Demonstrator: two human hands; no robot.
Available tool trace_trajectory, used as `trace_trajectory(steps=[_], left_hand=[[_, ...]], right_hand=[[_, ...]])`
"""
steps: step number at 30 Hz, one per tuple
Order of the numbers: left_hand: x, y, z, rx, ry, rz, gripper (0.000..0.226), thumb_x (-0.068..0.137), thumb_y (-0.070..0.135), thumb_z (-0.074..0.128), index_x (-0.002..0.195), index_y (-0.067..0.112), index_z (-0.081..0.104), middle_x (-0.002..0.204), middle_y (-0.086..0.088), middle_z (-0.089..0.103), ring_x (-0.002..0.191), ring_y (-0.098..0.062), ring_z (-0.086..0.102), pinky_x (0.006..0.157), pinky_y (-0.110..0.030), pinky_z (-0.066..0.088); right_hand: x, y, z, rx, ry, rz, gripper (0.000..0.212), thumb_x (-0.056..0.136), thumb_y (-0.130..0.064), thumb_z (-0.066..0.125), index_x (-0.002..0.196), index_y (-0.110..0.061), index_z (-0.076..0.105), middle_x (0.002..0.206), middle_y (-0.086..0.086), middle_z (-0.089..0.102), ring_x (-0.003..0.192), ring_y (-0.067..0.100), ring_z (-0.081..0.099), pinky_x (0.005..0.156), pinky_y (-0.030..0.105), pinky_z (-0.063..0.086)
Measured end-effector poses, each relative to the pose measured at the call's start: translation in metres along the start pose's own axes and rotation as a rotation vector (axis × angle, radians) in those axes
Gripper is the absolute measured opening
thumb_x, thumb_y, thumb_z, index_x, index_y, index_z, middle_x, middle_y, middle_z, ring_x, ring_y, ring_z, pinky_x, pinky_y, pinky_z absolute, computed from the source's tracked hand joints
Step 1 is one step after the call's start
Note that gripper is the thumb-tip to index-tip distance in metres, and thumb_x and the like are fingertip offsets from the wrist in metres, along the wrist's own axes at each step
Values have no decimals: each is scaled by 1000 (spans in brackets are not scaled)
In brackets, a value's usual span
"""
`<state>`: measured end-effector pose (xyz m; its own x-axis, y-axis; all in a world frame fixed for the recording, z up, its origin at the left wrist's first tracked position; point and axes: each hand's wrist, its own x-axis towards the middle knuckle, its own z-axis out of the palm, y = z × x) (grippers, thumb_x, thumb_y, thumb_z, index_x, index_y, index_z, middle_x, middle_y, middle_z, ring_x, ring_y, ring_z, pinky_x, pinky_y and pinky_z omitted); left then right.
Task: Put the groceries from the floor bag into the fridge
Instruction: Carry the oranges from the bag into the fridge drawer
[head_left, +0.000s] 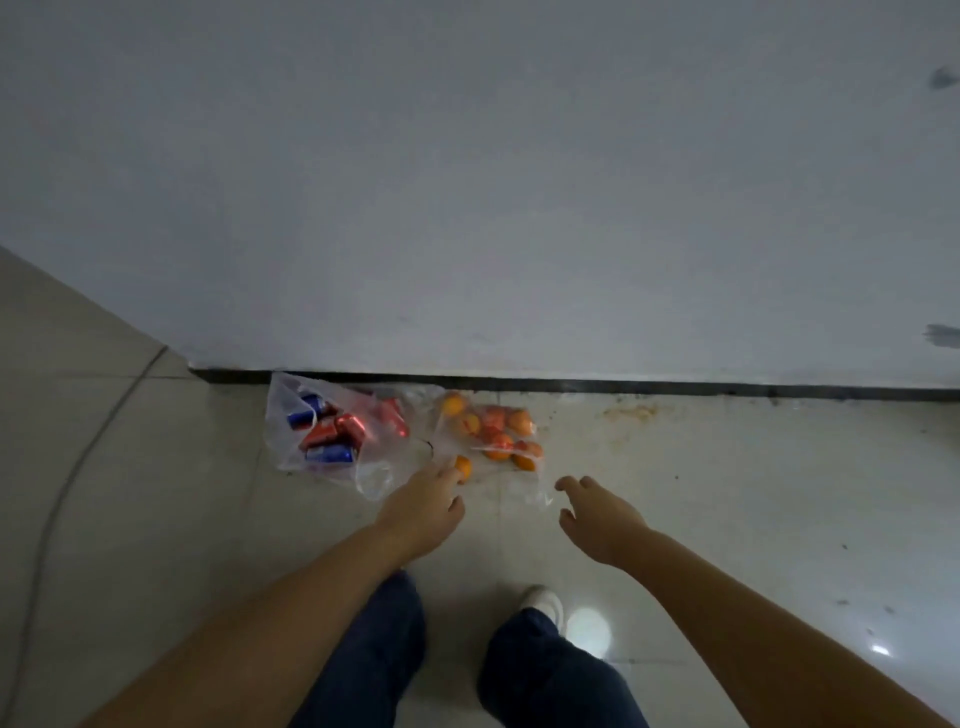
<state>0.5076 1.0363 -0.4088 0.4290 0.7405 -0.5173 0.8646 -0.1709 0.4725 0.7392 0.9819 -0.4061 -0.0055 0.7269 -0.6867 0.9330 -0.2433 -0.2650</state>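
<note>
- Two clear plastic bags are lying on the tiled floor, against the dark skirting at the foot of a grey wall.
- The left bag is holding red and blue drink cans; the right bag is holding oranges.
- One loose orange is sitting at the near edge of the right bag.
- The left hand is reaching down, fingers extended and released, fingertips just beside the loose orange; contact cannot be told.
- The right hand is hovering above the floor near the orange bag, fingers loosely spread, grasping nothing.
- Dark trouser legs and one white shoe are showing below the arms.
</note>
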Motion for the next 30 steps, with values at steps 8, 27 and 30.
trace_trajectory(steps=[8,27,30], left_hand=[[219,-93,135,426,-222,440,29,96,20,38,117,19,59,121,-2,58,111,-20,54,90,-31,43],[404,-244,178,691,-71,242,82,86,63,46,150,28,8,152,-9,31,132,-28,41,102,-43,42],[410,-242,175,357,-18,190,83,84,62,52,148,22,19,146,-5,41,126,-22,48,101,-38,44]], right_hand=[[241,40,134,-221,-251,-192,58,96,-26,43,149,-23,20,152,9,29,137,28,33,107,41,36],[433,100,166,-172,47,-138,91,87,-43,56,149,-37,-11,159,-4,-11,147,25,-7,109,69,12],[451,107,158,-78,66,-131,84,92,-45,52,150,-33,-8,160,-1,-9,148,28,2,113,61,19]])
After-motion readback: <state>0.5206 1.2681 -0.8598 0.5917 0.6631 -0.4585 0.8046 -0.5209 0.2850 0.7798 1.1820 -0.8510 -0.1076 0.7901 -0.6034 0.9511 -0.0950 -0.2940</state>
